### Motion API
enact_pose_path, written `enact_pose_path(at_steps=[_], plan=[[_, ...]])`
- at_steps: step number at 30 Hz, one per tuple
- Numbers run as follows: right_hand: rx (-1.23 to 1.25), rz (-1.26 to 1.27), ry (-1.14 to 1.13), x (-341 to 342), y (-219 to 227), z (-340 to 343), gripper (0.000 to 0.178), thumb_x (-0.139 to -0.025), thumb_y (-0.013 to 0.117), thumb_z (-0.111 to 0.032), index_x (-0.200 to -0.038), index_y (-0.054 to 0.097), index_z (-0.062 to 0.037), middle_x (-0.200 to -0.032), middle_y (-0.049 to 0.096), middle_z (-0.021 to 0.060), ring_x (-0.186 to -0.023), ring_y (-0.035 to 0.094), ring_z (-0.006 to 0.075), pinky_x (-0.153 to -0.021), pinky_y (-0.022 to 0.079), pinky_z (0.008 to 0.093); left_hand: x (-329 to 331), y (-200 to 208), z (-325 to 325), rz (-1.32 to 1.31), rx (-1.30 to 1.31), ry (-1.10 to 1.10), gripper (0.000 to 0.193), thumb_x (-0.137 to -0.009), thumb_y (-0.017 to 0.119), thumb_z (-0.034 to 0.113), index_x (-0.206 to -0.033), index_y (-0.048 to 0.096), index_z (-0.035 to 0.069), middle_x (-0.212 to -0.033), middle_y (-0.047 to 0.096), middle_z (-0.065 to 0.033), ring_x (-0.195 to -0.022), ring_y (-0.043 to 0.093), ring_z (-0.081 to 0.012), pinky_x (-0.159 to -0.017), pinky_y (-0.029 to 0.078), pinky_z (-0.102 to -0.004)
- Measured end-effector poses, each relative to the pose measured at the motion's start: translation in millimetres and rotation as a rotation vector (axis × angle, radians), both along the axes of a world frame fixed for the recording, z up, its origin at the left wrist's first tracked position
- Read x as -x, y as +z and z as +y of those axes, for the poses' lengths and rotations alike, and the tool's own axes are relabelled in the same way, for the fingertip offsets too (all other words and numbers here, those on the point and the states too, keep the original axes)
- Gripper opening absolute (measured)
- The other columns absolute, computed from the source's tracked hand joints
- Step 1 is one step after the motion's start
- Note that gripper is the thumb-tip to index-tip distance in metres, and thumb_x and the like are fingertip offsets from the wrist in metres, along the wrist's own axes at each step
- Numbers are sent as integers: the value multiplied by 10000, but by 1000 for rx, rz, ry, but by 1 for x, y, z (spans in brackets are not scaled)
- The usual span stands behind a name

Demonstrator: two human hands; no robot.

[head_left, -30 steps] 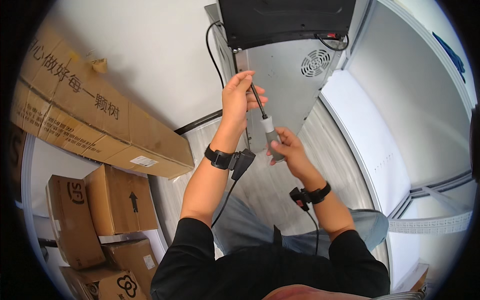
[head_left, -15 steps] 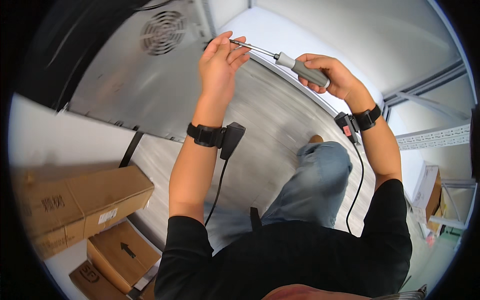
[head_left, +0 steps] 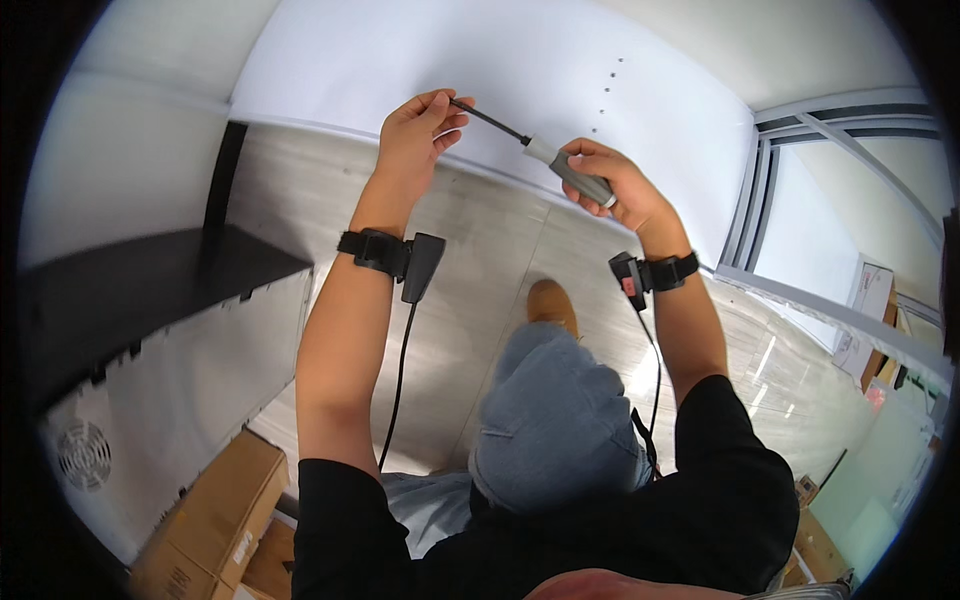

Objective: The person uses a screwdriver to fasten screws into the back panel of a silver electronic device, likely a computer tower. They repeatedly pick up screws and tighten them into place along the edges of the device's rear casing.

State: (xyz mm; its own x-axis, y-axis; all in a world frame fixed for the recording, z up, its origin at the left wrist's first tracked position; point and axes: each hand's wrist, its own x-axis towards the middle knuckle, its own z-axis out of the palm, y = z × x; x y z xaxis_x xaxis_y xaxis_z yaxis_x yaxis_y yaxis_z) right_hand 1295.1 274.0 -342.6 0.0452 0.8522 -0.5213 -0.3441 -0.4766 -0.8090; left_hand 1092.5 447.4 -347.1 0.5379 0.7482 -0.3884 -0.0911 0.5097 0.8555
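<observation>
A grey-handled screwdriver (head_left: 576, 178) spans the gap between my hands, its dark shaft pointing up and left. My right hand (head_left: 630, 195) is wrapped round the handle. At the other end, my left hand (head_left: 408, 145) pinches the shaft's tip between thumb and forefinger; the tip itself is hidden by the fingers. Beneath both hands lies the near edge of a white tabletop (head_left: 400, 50). Several small screw-like pieces (head_left: 607, 90) stand in a row on it, beyond my right hand.
A black-topped metal cabinet (head_left: 170, 280) with a round vent is on the left, with cardboard boxes (head_left: 225, 505) below it. Metal framing (head_left: 765, 200) rises at the right. A white box (head_left: 868, 300) sits farther right. My booted foot (head_left: 550, 305) is on the grey floor.
My view has turned right, so the cabinet has shifted to the lower left and the white tabletop fills the front. Both hands keep their hold on the screwdriver.
</observation>
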Motion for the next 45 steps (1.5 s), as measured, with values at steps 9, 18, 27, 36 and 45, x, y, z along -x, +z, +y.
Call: enact_pose_path(at_steps=[9, 18, 27, 36, 45], plan=[[131, 100, -252, -31, -22, -2, 280, -863, 559, -300, -1006, 553, -59, -590, 556, 36, -398, 431, 74, -348, 270, 210, -76, -45, 54, -13, 138, -87, 190, -939, 596, 187, -1045, 605, 30, -958, 680, -90, -848, 604, -143, -780, 488, -264], [133, 55, -517, -48, -37, 4, 287, -889, 540, -295, -1037, 530, -48, -652, 568, 44, -436, 468, 88, -387, 310, 229, -156, -70, 59, 691, -674, -145, 165, -857, 673, 188, -962, 731, 75, -832, 683, -29, -726, 601, -125, -700, 485, -253], [174, 65, -534, -56, -46, 8, 281, -892, 545, -292, -1043, 526, -55, -675, 573, 43, -449, 476, 90, -409, 324, 235, -184, -103, 59, 648, -1104, -24, 67, -774, 705, 96, -832, 731, 78, -817, 652, -56, -811, 572, -239, -726, 476, -351], [167, 44, -510, -51, -42, 9, 282, -896, 547, -283, -1061, 533, -55, -681, 577, 45, -457, 477, 94, -416, 327, 236, -169, -103, 62, 653, -1042, -37, 160, -791, 703, 105, -948, 723, 79, -809, 652, -65, -747, 610, -214, -695, 497, -331], [107, -61, -171, -22, -21, 35, 219, -920, 521, -258, -1050, 543, -82, -666, 567, 28, -451, 453, 76, -404, 297, 224, -60, -56, 28, 273, -236, 168, 303, -966, 537, 213, -1130, 606, -32, -981, 670, -124, -824, 653, -203, -765, 529, -289]])
